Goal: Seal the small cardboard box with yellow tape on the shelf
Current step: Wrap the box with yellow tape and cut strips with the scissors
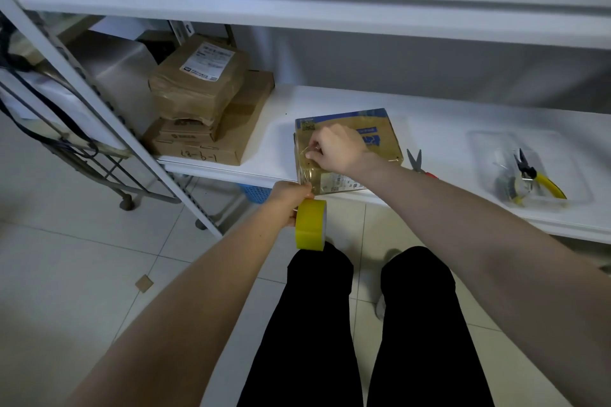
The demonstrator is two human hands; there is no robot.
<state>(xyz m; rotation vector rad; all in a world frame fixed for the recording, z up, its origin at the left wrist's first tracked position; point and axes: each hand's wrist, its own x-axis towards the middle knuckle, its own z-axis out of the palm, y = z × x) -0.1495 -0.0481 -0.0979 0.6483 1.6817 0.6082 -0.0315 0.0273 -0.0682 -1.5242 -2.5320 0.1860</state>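
Note:
A small cardboard box (380, 129) with blue print lies at the front edge of the white shelf (446, 129). My right hand (334, 149) rests on its top, fingers curled and pressing near the left edge, where a strip of tape runs down the box's front face. My left hand (289, 198) is just below the shelf edge, gripping a roll of yellow tape (310, 225) that hangs in front of the box's lower left corner. The strip between roll and box is thin and hard to make out.
Scissors (415, 160) lie right of the box. A clear tray (529, 172) farther right holds yellow-handled pliers (539, 178). A stack of brown parcels (205, 109) fills the shelf's left end. A blue basket (254, 192) sits below, and my legs stand on the tiled floor.

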